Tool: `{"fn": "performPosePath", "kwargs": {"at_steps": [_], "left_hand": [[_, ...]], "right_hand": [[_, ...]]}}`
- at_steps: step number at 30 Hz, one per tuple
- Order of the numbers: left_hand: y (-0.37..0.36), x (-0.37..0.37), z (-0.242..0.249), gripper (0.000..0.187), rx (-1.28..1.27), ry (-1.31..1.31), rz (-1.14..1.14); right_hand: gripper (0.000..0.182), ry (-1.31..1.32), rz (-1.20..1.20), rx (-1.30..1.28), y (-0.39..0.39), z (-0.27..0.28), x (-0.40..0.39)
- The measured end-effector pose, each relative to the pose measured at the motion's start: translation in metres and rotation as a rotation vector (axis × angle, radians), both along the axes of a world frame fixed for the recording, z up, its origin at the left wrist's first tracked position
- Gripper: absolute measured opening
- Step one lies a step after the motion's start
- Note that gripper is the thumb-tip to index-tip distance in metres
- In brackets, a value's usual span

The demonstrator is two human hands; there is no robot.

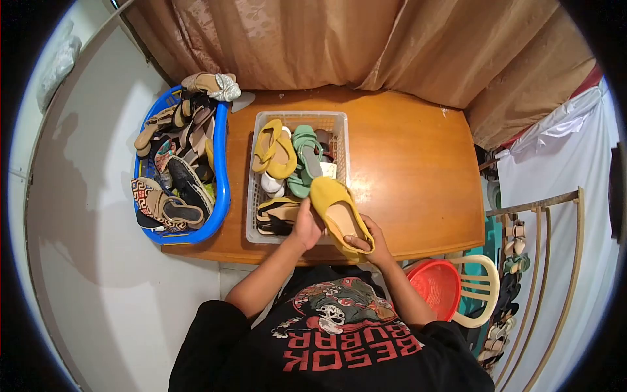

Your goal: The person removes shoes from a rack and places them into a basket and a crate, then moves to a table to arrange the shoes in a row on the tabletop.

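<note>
A yellow flat shoe [328, 195] is held up in front of my chest, its toe pointing away and its opening facing up. My left hand [308, 227] grips its side near the toe half. Around the heel end is my right hand [373, 243], the thumb pressing inside on the insole. Just beyond, a whitish plastic basket [300, 115] holds yellow sandals [282, 161], green sandals [307, 149], white shoes and a black-and-tan pair [277, 212] close to my left hand.
A blue basket [224, 189] heaped with assorted footwear stands at the wooden table's [411, 176] left end. To the right are a red basin [436, 287] on a cream plastic chair [488, 287] and a rack of shoes [539, 261]. Brown curtains [294, 42] hang behind.
</note>
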State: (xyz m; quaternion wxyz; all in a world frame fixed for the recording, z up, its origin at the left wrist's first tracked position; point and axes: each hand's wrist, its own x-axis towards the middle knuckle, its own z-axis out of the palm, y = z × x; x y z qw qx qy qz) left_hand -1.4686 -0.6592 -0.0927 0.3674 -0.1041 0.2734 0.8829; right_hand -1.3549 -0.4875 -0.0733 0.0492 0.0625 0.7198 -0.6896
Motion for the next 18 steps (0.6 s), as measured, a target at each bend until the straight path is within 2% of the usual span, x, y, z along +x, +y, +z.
{"fn": "performPosePath", "kwargs": {"at_steps": [2, 3, 5, 6, 9, 10, 11, 13, 14, 15, 17, 18], "left_hand": [[0.027, 0.017, 0.023, 0.054, -0.124, 0.074, -0.07], [0.043, 0.023, 0.012, 0.057, -0.043, 0.131, -0.122], [0.076, 0.039, -0.033, 0.055, -0.244, 0.21, -0.145], [0.089, 0.044, -0.026, 0.059, -0.315, 0.38, -0.157], [0.122, 0.049, -0.02, 0.064, -0.343, 0.241, -0.277], [0.131, 0.049, -0.018, 0.069, -0.488, 0.225, -0.318], [0.14, 0.05, -0.02, 0.069, -0.5, 0.224, -0.306], [0.158, 0.051, -0.037, 0.067, -0.496, 0.196, -0.257], [0.166, 0.05, -0.048, 0.075, -0.508, 0.234, -0.236], [0.171, 0.044, -0.072, 0.075, -0.512, 0.238, -0.222], [0.179, 0.03, -0.116, 0.089, -0.825, 0.306, -0.27], [0.181, 0.017, -0.104, 0.101, -1.02, 0.355, -0.341]], "right_hand": [[0.054, 0.006, -0.182, -0.146, 0.01, -0.002, 0.0], [0.054, 0.014, -0.182, -0.155, 0.018, -0.004, -0.002], [0.048, 0.026, -0.352, -0.141, 0.035, -0.011, -0.003], [0.043, 0.07, -0.371, -0.126, 0.046, -0.021, -0.004], [0.041, 0.053, -0.394, -0.031, 0.083, -0.049, -0.005], [0.041, 0.057, -0.383, -0.041, 0.094, -0.06, -0.006], [0.042, 0.022, -0.371, -0.021, 0.104, -0.07, -0.007], [0.043, -0.012, -0.347, -0.009, 0.114, -0.094, -0.011], [0.045, -0.058, -0.314, -0.067, 0.118, -0.106, -0.016], [0.046, -0.102, -0.281, -0.12, 0.124, -0.116, -0.024], [0.046, -0.128, -0.247, -0.082, 0.126, -0.123, -0.041], [0.045, -0.144, -0.247, -0.111, 0.125, -0.124, -0.052]]}}
